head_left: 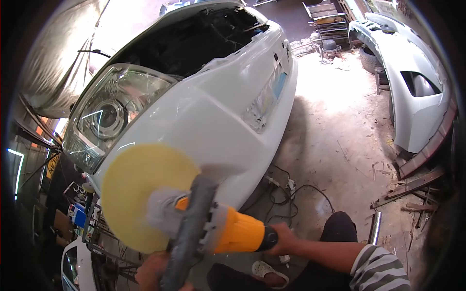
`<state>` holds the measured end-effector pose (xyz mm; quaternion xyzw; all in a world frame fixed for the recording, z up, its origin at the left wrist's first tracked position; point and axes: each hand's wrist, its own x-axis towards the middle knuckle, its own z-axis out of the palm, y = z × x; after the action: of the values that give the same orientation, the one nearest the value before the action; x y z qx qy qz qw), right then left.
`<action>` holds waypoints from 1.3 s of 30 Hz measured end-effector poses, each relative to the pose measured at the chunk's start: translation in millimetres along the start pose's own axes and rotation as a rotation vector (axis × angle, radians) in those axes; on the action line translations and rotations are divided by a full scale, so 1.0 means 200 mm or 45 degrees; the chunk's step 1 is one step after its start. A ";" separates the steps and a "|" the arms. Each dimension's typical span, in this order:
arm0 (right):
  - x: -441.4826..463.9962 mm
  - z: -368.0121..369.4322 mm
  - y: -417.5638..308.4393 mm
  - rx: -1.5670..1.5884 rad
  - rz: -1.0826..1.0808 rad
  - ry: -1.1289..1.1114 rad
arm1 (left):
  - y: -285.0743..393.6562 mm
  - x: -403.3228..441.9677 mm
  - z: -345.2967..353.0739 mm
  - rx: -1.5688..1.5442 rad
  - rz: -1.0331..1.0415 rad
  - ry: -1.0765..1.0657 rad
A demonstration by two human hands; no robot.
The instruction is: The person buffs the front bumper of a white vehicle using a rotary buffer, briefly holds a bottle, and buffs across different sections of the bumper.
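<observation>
Partly hidden, left grip [151,271] wraps black handle [191,223] | right grip [284,239] clasps polisher [240,232] | pad [128,194] blurred

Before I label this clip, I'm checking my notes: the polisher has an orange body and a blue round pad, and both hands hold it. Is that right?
Not quite: the round pad is yellow, not blue, as the head view shows. The polisher has an orange body, and the left hand and right hand hold it.

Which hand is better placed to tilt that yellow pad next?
Probably the left hand: it grips the black handle, close to the yellow pad, while the right hand holds the rear of the orange polisher, farther from the pad.
</observation>
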<state>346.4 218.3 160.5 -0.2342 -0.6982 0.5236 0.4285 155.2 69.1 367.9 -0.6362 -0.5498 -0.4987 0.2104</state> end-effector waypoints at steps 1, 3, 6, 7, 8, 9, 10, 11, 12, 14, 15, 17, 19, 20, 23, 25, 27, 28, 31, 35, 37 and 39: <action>-0.02 -0.02 -0.01 -0.012 0.026 0.061 | 0.14 0.09 0.06 0.003 -0.066 -0.132; -0.05 -0.01 0.13 0.002 0.087 0.054 | 0.19 0.13 0.29 -0.048 0.030 0.063; -0.06 -0.03 0.22 -0.071 0.143 0.065 | 0.23 0.22 0.38 -0.150 0.041 -0.091; -0.07 -0.05 0.23 0.015 0.106 0.075 | 0.25 0.25 0.40 -0.190 -0.035 -0.447; -0.07 -0.08 0.25 0.099 0.065 0.084 | 0.28 0.29 0.45 -0.201 0.011 -0.522; -0.08 -0.10 0.28 0.081 0.061 0.086 | 0.32 0.31 0.52 -0.211 0.061 -0.593; -0.11 -0.10 0.31 0.183 0.108 0.110 | 0.35 0.34 0.57 -0.223 0.064 -0.581; -0.13 -0.11 0.33 0.287 0.158 0.134 | 0.38 0.35 0.63 -0.221 0.092 -0.614; -0.13 -0.12 0.33 0.272 0.155 0.136 | 0.39 0.36 0.67 -0.220 0.119 -0.647; -0.15 -0.15 0.32 0.507 0.152 0.170 | 0.41 0.38 0.74 -0.193 0.147 -0.646; -0.15 -0.17 0.30 0.493 0.149 0.167 | 0.42 0.39 0.76 -0.155 0.178 -0.655; -0.17 -0.22 0.25 0.587 0.295 0.157 | 0.40 0.38 0.76 -0.179 0.165 -0.655; -0.18 -0.23 0.22 0.581 0.244 0.139 | 0.38 0.35 0.75 -0.211 0.156 -0.667; -0.20 -0.24 0.21 0.591 0.204 0.116 | 0.37 0.31 0.74 -0.208 0.193 -0.574; -0.19 -0.23 0.25 0.433 0.275 -0.028 | 0.36 0.25 0.64 -0.228 0.218 -0.433; -0.15 -0.24 0.16 0.335 0.305 -0.132 | 0.35 0.24 0.55 -0.249 0.209 -0.381; -0.14 -0.22 0.18 0.335 0.231 -0.136 | 0.35 0.23 0.48 -0.201 0.189 -0.418; -0.13 -0.20 0.19 0.349 0.153 -0.133 | 0.36 0.22 0.48 -0.206 0.173 -0.404; -0.11 -0.18 0.18 0.381 0.260 -0.150 | 0.37 0.22 0.47 -0.210 0.167 -0.358; -0.13 -0.18 0.38 0.453 0.269 -0.194 | 0.37 0.25 0.51 -0.248 0.187 -0.422; -0.16 -0.20 0.43 0.449 0.341 -0.251 | 0.35 0.26 0.55 -0.283 0.180 -0.436; -0.17 -0.18 0.44 0.397 0.246 0.017 | 0.35 0.28 0.59 -0.299 0.221 -0.463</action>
<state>384.5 241.0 70.3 -0.2345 -0.5799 0.6626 0.4119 261.3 172.2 387.1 -0.7805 -0.4602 -0.4167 0.0744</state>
